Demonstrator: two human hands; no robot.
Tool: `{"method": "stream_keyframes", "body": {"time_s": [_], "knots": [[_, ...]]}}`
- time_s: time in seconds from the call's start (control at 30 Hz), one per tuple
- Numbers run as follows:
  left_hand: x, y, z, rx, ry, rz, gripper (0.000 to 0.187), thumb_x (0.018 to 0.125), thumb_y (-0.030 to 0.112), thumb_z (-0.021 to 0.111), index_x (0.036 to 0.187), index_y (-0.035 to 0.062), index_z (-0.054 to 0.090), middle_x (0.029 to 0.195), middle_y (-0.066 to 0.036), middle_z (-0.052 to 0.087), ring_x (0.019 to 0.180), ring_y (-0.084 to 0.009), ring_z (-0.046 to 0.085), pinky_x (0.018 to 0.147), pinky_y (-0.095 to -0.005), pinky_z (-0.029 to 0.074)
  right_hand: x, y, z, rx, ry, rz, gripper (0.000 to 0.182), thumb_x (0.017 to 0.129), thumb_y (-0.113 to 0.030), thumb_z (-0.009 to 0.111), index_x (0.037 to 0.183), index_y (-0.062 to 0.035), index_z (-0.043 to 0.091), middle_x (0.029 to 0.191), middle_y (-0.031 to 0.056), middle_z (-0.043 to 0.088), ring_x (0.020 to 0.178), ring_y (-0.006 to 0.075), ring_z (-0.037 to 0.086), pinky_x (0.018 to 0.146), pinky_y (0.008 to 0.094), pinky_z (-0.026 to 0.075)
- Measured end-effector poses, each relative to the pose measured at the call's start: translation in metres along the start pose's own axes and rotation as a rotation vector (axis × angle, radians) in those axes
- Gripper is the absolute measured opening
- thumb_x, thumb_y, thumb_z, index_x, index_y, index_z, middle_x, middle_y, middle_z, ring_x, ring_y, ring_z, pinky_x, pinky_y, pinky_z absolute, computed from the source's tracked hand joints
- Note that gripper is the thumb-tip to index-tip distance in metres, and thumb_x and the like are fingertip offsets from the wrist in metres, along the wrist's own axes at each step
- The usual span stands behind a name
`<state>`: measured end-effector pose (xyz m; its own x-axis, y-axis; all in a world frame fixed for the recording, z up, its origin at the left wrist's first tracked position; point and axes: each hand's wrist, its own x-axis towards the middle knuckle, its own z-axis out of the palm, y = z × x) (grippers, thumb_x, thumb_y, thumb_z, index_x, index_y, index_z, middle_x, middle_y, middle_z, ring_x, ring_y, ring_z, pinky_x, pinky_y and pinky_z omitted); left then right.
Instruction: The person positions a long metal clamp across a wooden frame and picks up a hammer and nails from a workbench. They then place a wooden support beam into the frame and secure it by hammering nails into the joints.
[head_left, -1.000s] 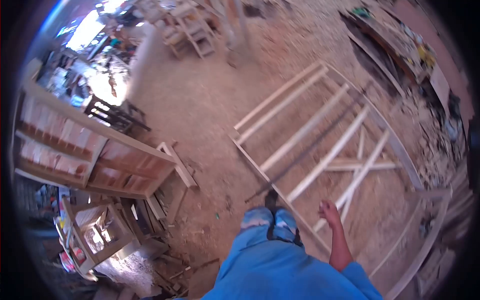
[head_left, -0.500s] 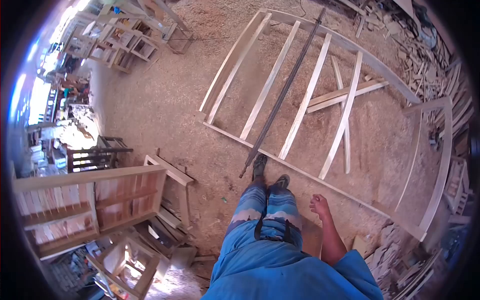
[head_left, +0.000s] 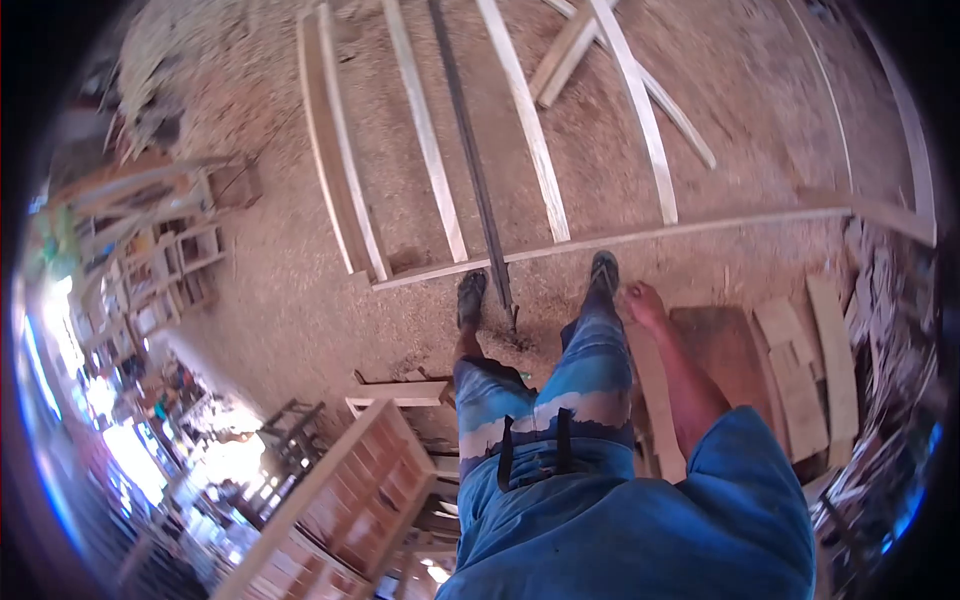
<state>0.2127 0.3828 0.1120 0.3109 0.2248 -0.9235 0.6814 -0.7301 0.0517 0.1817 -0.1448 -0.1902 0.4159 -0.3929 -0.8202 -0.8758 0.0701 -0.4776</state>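
Observation:
My right hand (head_left: 645,303) hangs by my right leg, above the floor just in front of a brown wooden board (head_left: 725,350). Its fingers are loosely curled and a little apart, and nothing shows in them. My left hand is out of view. Ahead of my feet lies a large wooden frame (head_left: 610,243) with several pale slats (head_left: 528,120) across it. A long dark bar (head_left: 465,125) lies over the frame's near rail, its end on the ground between my feet.
Crossed pale boards (head_left: 575,60) lie inside the frame. Several flat planks (head_left: 792,385) rest on the ground at right, with scrap wood beyond. A panelled wooden piece (head_left: 350,490) stands at lower left, and small wooden frames (head_left: 160,270) are stacked at left. Wood shavings cover the ground.
The view has turned and come closer to the frame's near rail. My feet are now wider apart, on either side of the dark bar's end. My right hand still hangs at my side.

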Motion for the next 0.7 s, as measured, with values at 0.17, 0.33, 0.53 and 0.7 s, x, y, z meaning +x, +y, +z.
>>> {"method": "stream_keyframes", "body": {"time_s": [0.17, 0.33, 0.53, 0.7], "knots": [[0.076, -0.025, -0.094, 0.155, -0.045, -0.019, 0.053, 0.100, 0.041, 0.062, 0.135, 0.0006, 0.061, 0.115, -0.025, 0.070, 0.109, -0.0439, 0.065, 0.092, -0.0519, 0.052, -0.012, -0.031, 0.135, 0.613, 0.028, 0.086, 0.020, 0.100, -0.026, 0.065, 0.113, -0.0100, 0.065, 0.084, -0.0005, 0.063, 0.068, 0.0147, 0.064, 0.055, 0.0315, 0.050], [0.139, -0.050, -0.187, 0.285, -0.046, -0.083, 0.052, 0.101, 0.040, 0.062, 0.135, -0.0001, 0.060, 0.114, -0.026, 0.069, 0.109, -0.0452, 0.064, 0.092, -0.0530, 0.052, 0.008, 0.070, 0.309, 0.609, -0.334, 0.188, 0.024, 0.104, -0.031, 0.062, 0.114, -0.0101, 0.061, 0.092, 0.0056, 0.067, 0.074, 0.0227, 0.067, 0.060, 0.0366, 0.056], [0.187, -0.076, -0.258, 0.401, 0.010, -0.149, 0.051, 0.102, 0.038, 0.061, 0.135, -0.0009, 0.060, 0.114, -0.027, 0.069, 0.110, -0.0468, 0.064, 0.092, -0.0543, 0.051, -0.052, 0.000, 0.387, 1.179, 0.048, 0.631, 0.028, 0.104, -0.034, 0.060, 0.123, -0.0126, 0.057, 0.110, 0.0175, 0.073, 0.091, 0.0332, 0.074, 0.076, 0.0481, 0.065], [0.223, -0.076, -0.292, 0.606, 0.025, -0.151, 0.051, 0.102, 0.037, 0.061, 0.135, -0.0017, 0.059, 0.113, -0.028, 0.068, 0.110, -0.0481, 0.063, 0.092, -0.0554, 0.051, -0.046, 0.005, 0.371, 1.579, -0.003, 0.856, 0.024, 0.107, -0.016, 0.051, 0.123, 0.0014, 0.055, 0.119, 0.0236, 0.071, 0.111, 0.0392, 0.071, 0.096, 0.0526, 0.062]]}}
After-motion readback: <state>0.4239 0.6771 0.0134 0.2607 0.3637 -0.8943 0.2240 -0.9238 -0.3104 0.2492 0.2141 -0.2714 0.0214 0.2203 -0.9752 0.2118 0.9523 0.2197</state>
